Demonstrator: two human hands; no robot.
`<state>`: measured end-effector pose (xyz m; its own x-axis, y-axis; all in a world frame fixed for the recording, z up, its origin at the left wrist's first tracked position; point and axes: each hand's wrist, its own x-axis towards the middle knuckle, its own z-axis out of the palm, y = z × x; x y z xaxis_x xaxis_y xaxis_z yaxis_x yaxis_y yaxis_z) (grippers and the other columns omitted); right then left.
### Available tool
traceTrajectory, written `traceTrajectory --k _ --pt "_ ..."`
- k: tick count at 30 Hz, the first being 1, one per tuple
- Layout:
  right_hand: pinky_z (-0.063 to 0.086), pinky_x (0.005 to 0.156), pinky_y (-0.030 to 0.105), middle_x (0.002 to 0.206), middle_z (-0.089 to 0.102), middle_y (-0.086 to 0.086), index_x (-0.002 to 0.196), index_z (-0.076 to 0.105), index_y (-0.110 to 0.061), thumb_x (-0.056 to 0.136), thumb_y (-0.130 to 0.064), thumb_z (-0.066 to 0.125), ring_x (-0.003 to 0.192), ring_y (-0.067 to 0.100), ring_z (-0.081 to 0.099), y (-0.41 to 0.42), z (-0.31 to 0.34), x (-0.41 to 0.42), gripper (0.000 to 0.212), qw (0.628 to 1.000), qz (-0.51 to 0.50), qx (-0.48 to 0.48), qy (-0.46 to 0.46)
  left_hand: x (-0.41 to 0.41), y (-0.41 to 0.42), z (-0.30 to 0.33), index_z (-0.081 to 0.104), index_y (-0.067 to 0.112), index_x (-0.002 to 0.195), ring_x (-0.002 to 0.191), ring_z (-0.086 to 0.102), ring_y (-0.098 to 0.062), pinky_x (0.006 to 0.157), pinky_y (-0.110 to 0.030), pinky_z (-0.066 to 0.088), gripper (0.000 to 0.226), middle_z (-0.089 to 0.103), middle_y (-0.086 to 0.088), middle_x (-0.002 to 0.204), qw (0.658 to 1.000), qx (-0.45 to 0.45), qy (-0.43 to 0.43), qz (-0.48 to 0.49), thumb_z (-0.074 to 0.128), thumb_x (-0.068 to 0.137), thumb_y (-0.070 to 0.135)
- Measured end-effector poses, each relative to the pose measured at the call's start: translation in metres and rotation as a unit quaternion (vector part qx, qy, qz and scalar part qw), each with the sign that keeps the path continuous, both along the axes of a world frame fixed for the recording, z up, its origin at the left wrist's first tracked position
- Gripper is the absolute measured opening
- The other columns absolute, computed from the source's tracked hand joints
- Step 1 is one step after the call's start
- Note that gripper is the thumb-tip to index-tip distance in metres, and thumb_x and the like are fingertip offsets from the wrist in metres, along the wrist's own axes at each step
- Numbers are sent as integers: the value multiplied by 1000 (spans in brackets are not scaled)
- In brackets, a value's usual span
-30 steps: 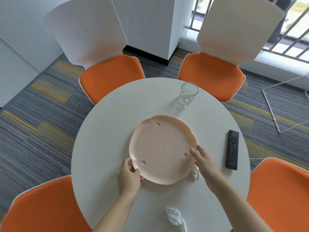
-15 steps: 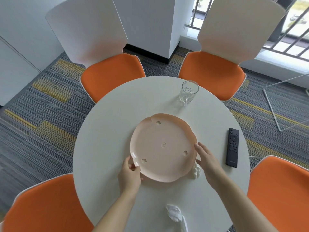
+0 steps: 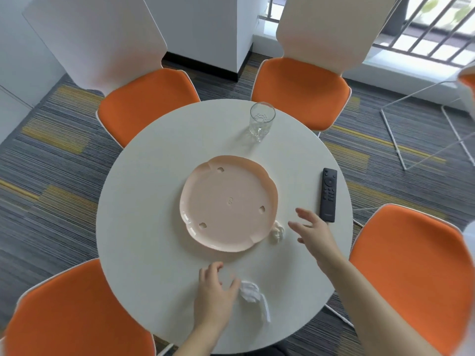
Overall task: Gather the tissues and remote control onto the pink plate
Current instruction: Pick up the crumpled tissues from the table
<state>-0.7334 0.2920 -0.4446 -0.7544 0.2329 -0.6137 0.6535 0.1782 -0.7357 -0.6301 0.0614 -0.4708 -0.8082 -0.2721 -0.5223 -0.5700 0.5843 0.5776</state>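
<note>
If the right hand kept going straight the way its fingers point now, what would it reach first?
Probably the small crumpled tissue beside the pink plate. The right hand is open, fingers aimed left toward it; its height above the white table is unclear.

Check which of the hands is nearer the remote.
Right. The right hand hovers open just beside the remote control's near end, not touching it. The left hand is far off at the table's near edge, by the crumpled tissue.

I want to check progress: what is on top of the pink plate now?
Nothing lies on the pink plate; its whole surface shows. Both tissues and the remote control are on the table.
</note>
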Motion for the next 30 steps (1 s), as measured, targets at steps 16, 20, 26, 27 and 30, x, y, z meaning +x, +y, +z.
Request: traceTrajectory --k 16,20,26,27,30 --pt "51 74 35 109 53 2 117 63 -22 89 -22 54 86 25 61 -29 -33 18 29 942 228 248 11 23 49 -14 49 26 117 99 54 -25 79 -36 45 30 46 -3 118 953 -76 -33 -291 43 90 17" --pt "48 73 36 112 57 7 118 58 -15 94 -17 44 90 31 62 -31 -31 25 28 911 277 305 18 8 40 -10 62 26 106 90 61 -20 75 -31 45 24 64 3 98 966 -13 12 -259 42 92 22" --pt "48 68 36 92 63 -2 97 58 -17 88 -15 45 78 20 55 -33 -16 25 16 934 214 283 44 -39 20 21 63 35 100 69 63 -5 63 -21 48 22 69 12 70 991 97 76 -54 54 88 19" --pt "45 66 34 95 62 -4 101 57 -18 89 -19 47 77 19 55 -35 -16 27 16 930 223 286 51 -47 15 23 63 32 101 70 63 -4 63 -18 48 21 69 12 71 991 92 89 -37 56 87 18" --pt "41 67 31 109 56 -7 115 53 -22 87 -46 54 85 19 61 -43 -18 34 37 918 265 292 39 -63 4 25 62 26 96 67 62 -5 58 -10 42 14 68 12 73 990 83 114 -6 60 86 16"
